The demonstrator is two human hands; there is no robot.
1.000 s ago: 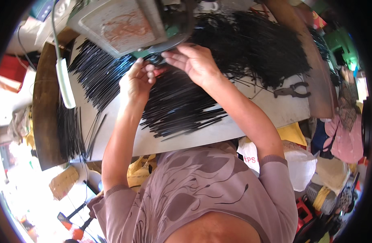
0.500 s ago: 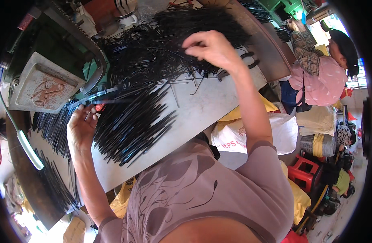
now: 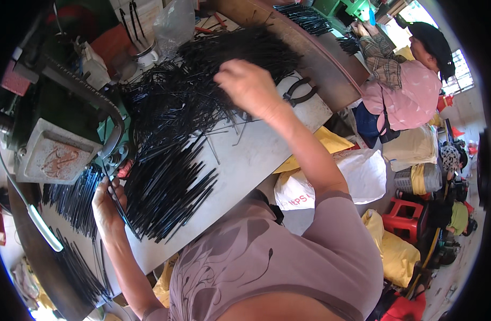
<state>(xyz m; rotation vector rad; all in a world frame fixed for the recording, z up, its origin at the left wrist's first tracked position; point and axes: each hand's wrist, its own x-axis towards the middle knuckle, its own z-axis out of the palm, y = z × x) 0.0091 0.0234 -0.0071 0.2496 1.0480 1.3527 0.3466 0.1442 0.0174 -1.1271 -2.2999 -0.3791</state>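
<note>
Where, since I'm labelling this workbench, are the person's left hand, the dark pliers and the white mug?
Left hand (image 3: 107,206), head view: middle of the hand.
Dark pliers (image 3: 304,98), head view: a curved handle.
White mug (image 3: 146,58), head view: its outer wall.

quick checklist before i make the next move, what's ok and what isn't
1. Black rod in the left hand: ok, it runs across the fingers.
2. Left fingertips well clear of the green machine: not ok, they are right by its lower end; contact cannot be told.
3. Right hand away from the machine: ok, it is over the tangled black pile.
4. Right hand gripping a rod: cannot tell, its fingers are blurred.
5. Pliers clear of the right wrist: cannot tell, they appear close beside it.
</note>
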